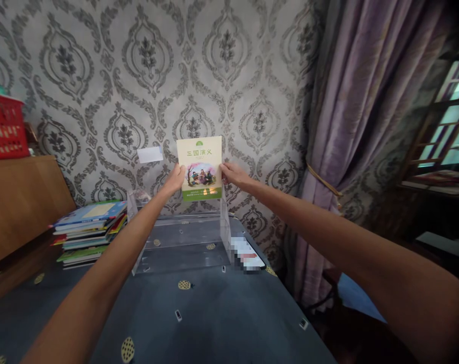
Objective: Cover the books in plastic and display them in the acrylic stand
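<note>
Upright in front of the wall, a cream and green book (pixel 199 169) faces me, with a picture of seated figures under its title. My left hand (pixel 176 178) grips its left edge, thumb on the cover. At the opposite edge my right hand (pixel 232 174) pinches the book as well; the fingers behind it are hidden. Below the book, a clear plastic stand (pixel 184 252) with raised side panels rests on the dark patterned tablecloth (pixel 214 323). The book is held above this stand.
A stack of books (pixel 91 232) lies left of the stand. Right of it is a phone (pixel 247 253), partly pixelated. A red basket (pixel 5 126) sits on a wooden cabinet (pixel 25 207) at far left. A purple curtain (pixel 351 126) hangs on the right.
</note>
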Demonstrator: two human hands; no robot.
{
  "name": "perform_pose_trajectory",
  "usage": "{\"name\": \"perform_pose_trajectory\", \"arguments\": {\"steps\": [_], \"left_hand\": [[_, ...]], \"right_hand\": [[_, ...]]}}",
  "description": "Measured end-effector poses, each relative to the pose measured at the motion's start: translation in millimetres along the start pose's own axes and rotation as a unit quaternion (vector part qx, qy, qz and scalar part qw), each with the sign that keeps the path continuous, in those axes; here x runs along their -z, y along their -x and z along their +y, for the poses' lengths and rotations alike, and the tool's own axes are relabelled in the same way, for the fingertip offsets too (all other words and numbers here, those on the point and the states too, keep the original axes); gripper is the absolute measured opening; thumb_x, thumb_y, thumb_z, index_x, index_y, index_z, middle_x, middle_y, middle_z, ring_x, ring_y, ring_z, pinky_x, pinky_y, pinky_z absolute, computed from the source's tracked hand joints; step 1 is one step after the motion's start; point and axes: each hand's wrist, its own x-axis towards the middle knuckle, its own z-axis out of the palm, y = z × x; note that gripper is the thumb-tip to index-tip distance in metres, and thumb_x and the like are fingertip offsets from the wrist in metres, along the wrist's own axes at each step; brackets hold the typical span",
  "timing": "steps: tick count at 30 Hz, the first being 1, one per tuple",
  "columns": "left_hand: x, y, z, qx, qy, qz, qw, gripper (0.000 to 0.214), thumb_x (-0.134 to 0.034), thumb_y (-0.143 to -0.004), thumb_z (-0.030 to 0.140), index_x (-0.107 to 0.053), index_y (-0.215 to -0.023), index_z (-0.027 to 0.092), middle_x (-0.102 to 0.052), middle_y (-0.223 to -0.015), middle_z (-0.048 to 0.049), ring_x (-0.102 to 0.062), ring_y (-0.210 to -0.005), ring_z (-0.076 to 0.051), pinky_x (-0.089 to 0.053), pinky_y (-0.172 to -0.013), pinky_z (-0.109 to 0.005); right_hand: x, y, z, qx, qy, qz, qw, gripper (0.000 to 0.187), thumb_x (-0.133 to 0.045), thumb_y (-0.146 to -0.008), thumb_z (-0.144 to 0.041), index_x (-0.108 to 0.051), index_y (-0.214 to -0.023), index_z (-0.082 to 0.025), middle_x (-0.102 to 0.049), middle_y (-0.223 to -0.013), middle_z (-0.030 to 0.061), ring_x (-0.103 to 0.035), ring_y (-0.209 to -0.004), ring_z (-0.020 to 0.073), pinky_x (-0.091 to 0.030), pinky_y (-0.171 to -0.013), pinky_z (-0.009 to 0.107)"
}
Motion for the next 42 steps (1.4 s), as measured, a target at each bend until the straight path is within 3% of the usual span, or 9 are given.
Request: {"name": "perform_pose_trajectory", "arguments": {"steps": [8, 18, 22, 28, 42], "left_hand": [[6.8, 8, 2, -0.014, -0.023, -0.011, 1.000, 0.042, -0.034, -0.102, 0.040, -0.054, -0.129, 0.015, -0.063, -0.135, -0.0181, -0.053, -0.133, -0.032, -0.041, -0.109, -0.041], [8.4, 10, 1, -0.022, -0.037, -0.020, 0.999, 0.043, -0.032, -0.102, 0.041, -0.054, -0.128, 0.016, -0.065, -0.131, -0.0177, -0.058, -0.126, -0.033, -0.043, -0.106, -0.042], [7.9, 10, 0, -0.011, -0.047, -0.018, 0.999, 0.043, -0.033, -0.101, 0.044, -0.055, -0.124, 0.015, -0.067, -0.125, -0.0186, -0.059, -0.124, -0.036, -0.045, -0.103, -0.043], [6.2, 10, -1, -0.026, -0.050, -0.024, 0.998, 0.043, -0.034, -0.101, 0.043, -0.052, -0.130, 0.018, -0.065, -0.131, -0.0169, -0.057, -0.129, -0.034, -0.043, -0.106, -0.043], [11.0, 18, -3, -0.022, -0.109, -0.033, 0.993, 0.048, -0.034, -0.100, 0.055, -0.051, -0.122, 0.016, -0.069, -0.118, -0.0221, -0.063, -0.119, -0.040, -0.048, -0.097, -0.045]], "right_hand": [[0, 8, 2, 0.000, -0.013, -0.010, 1.000, 0.034, -0.050, -0.098, -0.049, -0.062, -0.087, -0.019, -0.069, -0.089, 0.0078, -0.066, -0.086, 0.0192, -0.057, -0.052, 0.021], [-2, 9, 0, -0.006, -0.015, -0.006, 1.000, 0.035, -0.051, -0.097, -0.052, -0.060, -0.085, -0.020, -0.068, -0.096, 0.0092, -0.066, -0.087, 0.0211, -0.059, -0.057, 0.026], [-3, 9, 1, -0.013, -0.018, -0.003, 1.000, 0.032, -0.047, -0.099, -0.046, -0.060, -0.087, -0.020, -0.069, -0.099, 0.0099, -0.066, -0.089, 0.0214, -0.056, -0.053, 0.024], [-4, 10, 0, -0.030, -0.034, 0.002, 0.999, 0.028, -0.050, -0.098, -0.045, -0.060, -0.089, -0.019, -0.069, -0.097, 0.0089, -0.065, -0.090, 0.0189, -0.054, -0.051, 0.019], [-4, 21, -9, -0.040, -0.066, 0.033, 0.996, 0.018, -0.057, -0.095, -0.036, -0.062, -0.092, -0.019, -0.072, -0.098, 0.0075, -0.068, -0.091, 0.0192, -0.060, -0.056, 0.023]]}}
